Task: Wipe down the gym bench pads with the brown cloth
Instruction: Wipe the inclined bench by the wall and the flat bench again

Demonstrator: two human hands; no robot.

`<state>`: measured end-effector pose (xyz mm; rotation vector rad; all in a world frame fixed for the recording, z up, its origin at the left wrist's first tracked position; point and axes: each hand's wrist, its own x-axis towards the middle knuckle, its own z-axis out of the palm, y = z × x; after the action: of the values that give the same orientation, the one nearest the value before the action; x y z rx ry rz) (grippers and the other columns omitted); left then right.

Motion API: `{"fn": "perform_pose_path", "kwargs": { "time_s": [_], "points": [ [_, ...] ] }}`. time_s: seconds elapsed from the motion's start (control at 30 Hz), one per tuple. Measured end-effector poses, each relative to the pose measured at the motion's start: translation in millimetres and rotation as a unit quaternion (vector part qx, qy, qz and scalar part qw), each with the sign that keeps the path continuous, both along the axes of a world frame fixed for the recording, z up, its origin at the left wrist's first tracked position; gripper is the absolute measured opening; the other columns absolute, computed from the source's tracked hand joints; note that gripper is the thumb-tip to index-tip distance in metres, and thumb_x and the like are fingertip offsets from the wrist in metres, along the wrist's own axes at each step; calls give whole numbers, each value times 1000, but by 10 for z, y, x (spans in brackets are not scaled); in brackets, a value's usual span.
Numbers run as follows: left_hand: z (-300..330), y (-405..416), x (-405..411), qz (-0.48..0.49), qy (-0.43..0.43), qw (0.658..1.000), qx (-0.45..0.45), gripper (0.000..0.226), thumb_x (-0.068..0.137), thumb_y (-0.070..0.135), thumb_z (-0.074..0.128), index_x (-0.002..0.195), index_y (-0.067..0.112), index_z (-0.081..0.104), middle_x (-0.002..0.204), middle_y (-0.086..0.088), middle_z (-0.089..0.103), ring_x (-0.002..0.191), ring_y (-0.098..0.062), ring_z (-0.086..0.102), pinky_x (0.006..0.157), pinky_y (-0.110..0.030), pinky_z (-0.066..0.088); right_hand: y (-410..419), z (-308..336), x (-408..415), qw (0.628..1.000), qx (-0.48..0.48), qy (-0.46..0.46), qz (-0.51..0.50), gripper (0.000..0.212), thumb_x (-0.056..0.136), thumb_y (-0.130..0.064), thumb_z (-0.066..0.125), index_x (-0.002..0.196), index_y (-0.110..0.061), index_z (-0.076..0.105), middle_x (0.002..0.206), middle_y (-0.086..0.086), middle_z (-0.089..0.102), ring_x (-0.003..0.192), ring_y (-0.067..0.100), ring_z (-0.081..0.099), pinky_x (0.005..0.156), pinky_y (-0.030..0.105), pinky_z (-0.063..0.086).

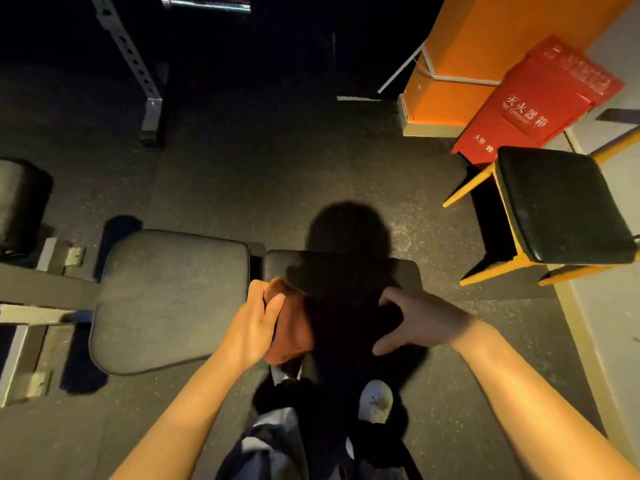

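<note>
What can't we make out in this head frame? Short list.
- Brown cloth: only its left part is lit, gripped by the left hand; the rest is lost in the person's shadow.
- Right hand: whether its fingers pinch the cloth, shadow hides it.
- Small bench pad: mostly under the same shadow, so its surface state is unreadable.
- Bench frame: cut off by the left edge.

Gym bench (169,299) and chair (561,206) stand on floor (277,188).

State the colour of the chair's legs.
Yellow-orange legs under the chair's black seat, clearest in the head view.
</note>
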<state>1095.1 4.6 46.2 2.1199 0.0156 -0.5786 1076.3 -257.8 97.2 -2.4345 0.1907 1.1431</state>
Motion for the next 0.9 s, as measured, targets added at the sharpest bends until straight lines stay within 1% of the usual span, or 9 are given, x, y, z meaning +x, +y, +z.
{"fn": "perform_pose_path", "kwargs": {
  "time_s": [0.07, 0.13, 0.27, 0.37, 0.47, 0.57, 0.7, 0.77, 0.9],
  "points": [
    [-77, -35, 1, 26, 1, 1000, 12, 14, 105, 23, 43, 101, 10, 38, 80, -1, 55, 82, -30, 57, 65, -34, 29, -27, -123, 112, 996, -49, 26, 77, 58, 80, -27, 81, 131, -25, 52, 117, -3, 58, 94, 9, 50, 59, 15, 34],
    [-132, -61, -37, 45, -5, 999, 23, 13, 105, 23, 43, 102, 12, 37, 77, 1, 55, 85, -37, 60, 64, -37, 29, -47, -196, 163, 995, -62, -11, 77, 50, 85, -18, 75, 131, -25, 55, 113, -4, 60, 88, 7, 50, 57, 17, 34],
    [-302, -122, -227, 156, 9, 987, 37, 9, 105, 23, 44, 104, 16, 38, 86, -5, 60, 93, -38, 62, 63, -35, 27, -167, -396, 296, 998, 39, -9, 43, 33, 87, -22, 74, 112, -34, 55, 99, -13, 52, 78, -3, 50, 60, 15, 35],
    [-484, -261, -519, 229, 13, 972, 49, 8, 104, 20, 46, 105, 17, 39, 99, -16, 64, 100, -41, 62, 68, -34, 31, -247, -649, 336, 989, 27, -42, 141, 19, 93, -23, 66, 101, -35, 55, 97, -11, 58, 90, 9, 59, 70, 24, 43],
    [-734, -544, -861, 285, 34, 956, 61, 8, 104, 22, 46, 104, 18, 39, 96, -14, 65, 98, -42, 63, 72, -39, 39, -381, -943, 346, 976, 11, -30, 217, 10, 96, -25, 62, 105, -27, 58, 99, -3, 64, 99, 21, 63, 78, 29, 44],
    [-1012, -814, -1082, 323, 36, 943, 71, 9, 104, 23, 45, 105, 18, 38, 95, -11, 63, 98, -42, 63, 73, -41, 42, -563, -1244, 324, 977, 49, -25, 204, 4, 98, -27, 60, 102, -25, 59, 81, -7, 61, 81, 17, 63, 71, 29, 46],
    [-1385, -997, -1075, 371, 25, 925, 83, 9, 105, 26, 42, 106, 19, 37, 97, -7, 61, 99, -40, 60, 74, -40, 38, -664, -1776, 341, 988, 69, -40, 130, 18, 100, -28, 56, 117, -21, 58, 101, 1, 68, 94, 21, 65, 86, 40, 51],
    [-1659, -962, -954, 386, -6, 918, 90, 9, 106, 27, 42, 106, 19, 37, 93, -6, 61, 96, -39, 60, 73, -39, 37, -622, -2128, 417, 988, 82, -84, 99, 25, 98, -26, 59, 121, -19, 59, 106, 2, 66, 98, 21, 64, 82, 34, 49],
    [-2413, -744, -532, 403, -78, 905, 112, 10, 105, 26, 45, 106, 20, 37, 86, -3, 59, 91, -40, 60, 72, -40, 37, -401, -2976, 747, 967, 97, -214, 100, 20, 95, -29, 62, 110, -15, 64, 95, 0, 63, 90, 19, 60, 74, 29, 41]
  ]
}}
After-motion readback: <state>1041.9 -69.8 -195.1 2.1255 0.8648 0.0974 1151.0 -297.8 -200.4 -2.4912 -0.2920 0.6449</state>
